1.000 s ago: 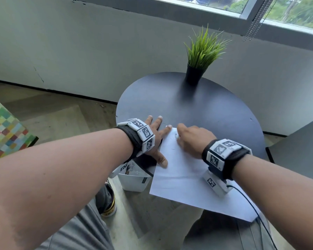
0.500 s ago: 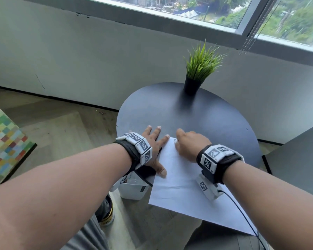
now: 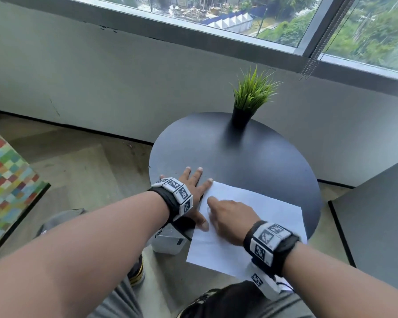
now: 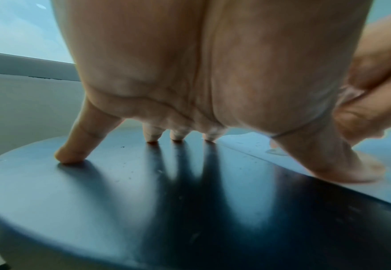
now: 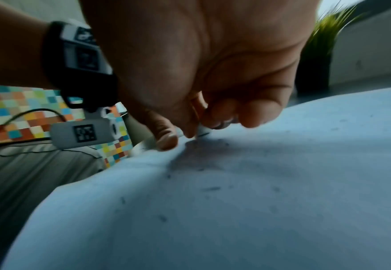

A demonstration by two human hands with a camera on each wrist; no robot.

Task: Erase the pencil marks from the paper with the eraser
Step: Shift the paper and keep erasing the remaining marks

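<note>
A: Round black table (image 3: 251,161) by the window, paper (image 3: 262,216) at its 6 o'clock edge, overhanging.

B: Hands?

A: Left hand (image 3: 194,191) flat, fingers spread, thumb pinning the paper's 9 o'clock edge. Right hand (image 3: 230,216) pinches the eraser (image 5: 202,130), tip down on the sheet.

B: Marks?

A: Can't tell; only crumbs (image 5: 210,189) show, toward 6 o'clock of the eraser.

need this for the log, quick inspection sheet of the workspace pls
surface: round dark table, paper overhanging its near edge
job's things: eraser pinched against the paper, dark crumbs around it; pencil marks too faint to tell
clutter: potted plant at far edge
grippers: left hand spread flat, thumb on the paper; right hand grips the eraser
cables: black cable from right wrist unit
surroundings: window, wall, wood floor, white box under table
</note>
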